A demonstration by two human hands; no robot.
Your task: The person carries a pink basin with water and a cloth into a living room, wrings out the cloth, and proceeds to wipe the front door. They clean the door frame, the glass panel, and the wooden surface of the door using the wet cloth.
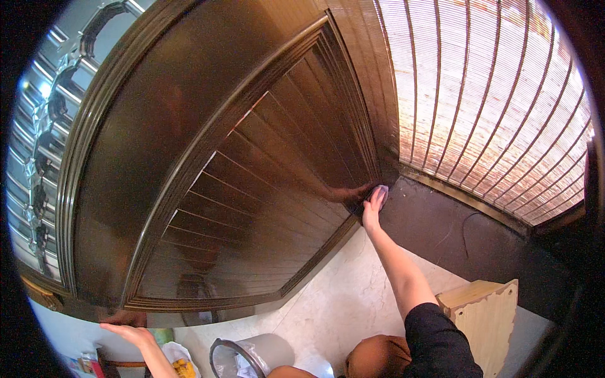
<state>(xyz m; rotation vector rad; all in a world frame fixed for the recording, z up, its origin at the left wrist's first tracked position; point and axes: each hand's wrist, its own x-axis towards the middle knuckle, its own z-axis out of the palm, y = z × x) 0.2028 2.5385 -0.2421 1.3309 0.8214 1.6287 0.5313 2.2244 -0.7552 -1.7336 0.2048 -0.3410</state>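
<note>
Dark brown wooden door (pixel 208 157) fills most of my view, glossy, with a slatted louvre panel set inside a moulded frame. To its right there's a window covered by a bamboo-style blind (pixel 498 107), and below is a pale marble-looking floor (pixel 334 309).

My right hand (pixel 373 205) is stretched way out and pressed flat on a small pale cloth (pixel 381 191), right at the door's lower corner where the frame meets the dark sill. Fingers look mostly extended over the cloth, palm down, not really curled into a fist. The cloth pokes out just past my fingertips, so it's mostly under and ahead of the hand. It's too bunched and small for me to tell any long axis or which way it points.

My left hand (pixel 126 331) is down at the bottom edge of the door, open, fingers laid against the wood.

Near my knees there's a lined bin (pixel 242 356), and a light wooden box (pixel 485 315) sits off to the right.
</note>
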